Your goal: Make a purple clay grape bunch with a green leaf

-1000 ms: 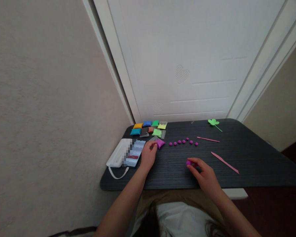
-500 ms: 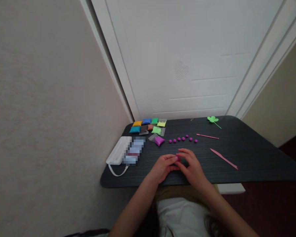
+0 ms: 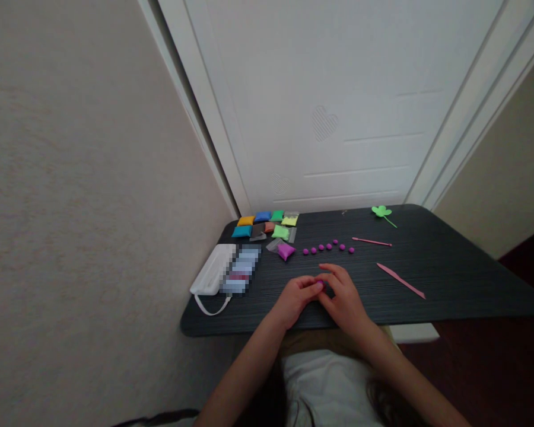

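Note:
Above the front of the dark table, my left hand [image 3: 297, 299] and my right hand [image 3: 342, 296] meet at the fingertips. Between them they pinch a small purple piece of clay [image 3: 321, 283], mostly covered by the fingers. Just beyond my hands lies a curved row of several small purple clay balls [image 3: 321, 247]. To the left of that row sits an opened bag of purple clay [image 3: 286, 251]. A pink modelling knife [image 3: 400, 280] lies to the right of my right hand, with a thin pink modelling stick [image 3: 372, 241] farther back.
Several bags of coloured clay [image 3: 245, 221] stand grouped at the back left of the dark table [image 3: 463, 284]. A white power bank [image 3: 213, 270] with a cable lies beside a pixelated phone [image 3: 244, 270]. At the back right is a green clay clover [image 3: 381, 212]. A white door rises behind.
My fingers have shifted slightly around the purple clay, which stays between both hands. The whole view has moved a little; the things on the table keep their places.

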Demonstrator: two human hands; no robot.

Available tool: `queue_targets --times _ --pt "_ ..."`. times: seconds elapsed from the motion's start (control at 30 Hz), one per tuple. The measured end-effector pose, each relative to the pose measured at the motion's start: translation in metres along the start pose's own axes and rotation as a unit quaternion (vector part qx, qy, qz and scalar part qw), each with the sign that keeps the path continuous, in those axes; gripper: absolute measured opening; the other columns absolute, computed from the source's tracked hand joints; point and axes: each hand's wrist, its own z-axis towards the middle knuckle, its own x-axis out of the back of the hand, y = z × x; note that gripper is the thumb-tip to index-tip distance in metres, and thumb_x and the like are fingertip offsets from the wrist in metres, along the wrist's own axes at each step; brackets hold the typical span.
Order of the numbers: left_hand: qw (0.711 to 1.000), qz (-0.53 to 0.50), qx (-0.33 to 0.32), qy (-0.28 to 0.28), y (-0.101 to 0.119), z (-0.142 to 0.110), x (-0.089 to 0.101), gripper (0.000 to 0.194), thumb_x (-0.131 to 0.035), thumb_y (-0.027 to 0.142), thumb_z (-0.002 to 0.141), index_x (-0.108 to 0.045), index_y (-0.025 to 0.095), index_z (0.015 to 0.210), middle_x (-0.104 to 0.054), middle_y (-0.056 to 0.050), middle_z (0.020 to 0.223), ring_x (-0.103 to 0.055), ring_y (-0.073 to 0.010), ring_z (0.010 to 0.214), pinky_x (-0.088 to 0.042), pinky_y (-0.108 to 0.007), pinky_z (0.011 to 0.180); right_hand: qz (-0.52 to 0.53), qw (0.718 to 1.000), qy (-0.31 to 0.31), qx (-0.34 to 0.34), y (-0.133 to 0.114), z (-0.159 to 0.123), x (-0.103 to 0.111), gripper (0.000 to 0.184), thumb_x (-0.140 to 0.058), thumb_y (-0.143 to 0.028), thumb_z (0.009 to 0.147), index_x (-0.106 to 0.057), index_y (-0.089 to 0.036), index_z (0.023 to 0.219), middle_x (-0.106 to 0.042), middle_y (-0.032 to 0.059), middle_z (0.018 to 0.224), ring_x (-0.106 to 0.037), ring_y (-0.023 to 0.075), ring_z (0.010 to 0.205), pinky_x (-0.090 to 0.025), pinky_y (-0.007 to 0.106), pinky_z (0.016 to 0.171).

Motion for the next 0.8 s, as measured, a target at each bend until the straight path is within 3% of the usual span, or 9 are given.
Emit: queue_targets --times 0.3,0.8 --pt "0.999 0.050 -0.009 0.003 -0.0016 0.0006 0.0018 0.024 -0.065 0.025 0.066 -0.065 0.011 0.085 -0.064 -0.007 0.086 -0.055 -0.0160 0.080 -0.038 -0.028 0.077 0.024 1.000 -0.012 0.014 -0.0026 -0.0001 0.0017 0.023 -0.052 -0.011 0.071 -0.058 -0.022 0.091 -0.053 0.0076 0.108 -0.047 0.0224 0.104 -0.039 0.043 0.091" --pt "1.000 -0.027 -0.002 -0.002 0.0043 -0.0010 0.0003 0.016 -0.064 0.020 0.066 -0.065 0.009 0.078 -0.062 -0.005 0.074 -0.055 -0.0110 0.068 -0.040 -0.026 0.070 0.060 0.998 0.007 0.013 0.0010 -0.0011 0.0020 0.023 -0.056 -0.016 0.073 -0.060 -0.024 0.095 -0.056 0.0065 0.105 -0.050 0.0213 0.100 -0.043 0.041 0.087"
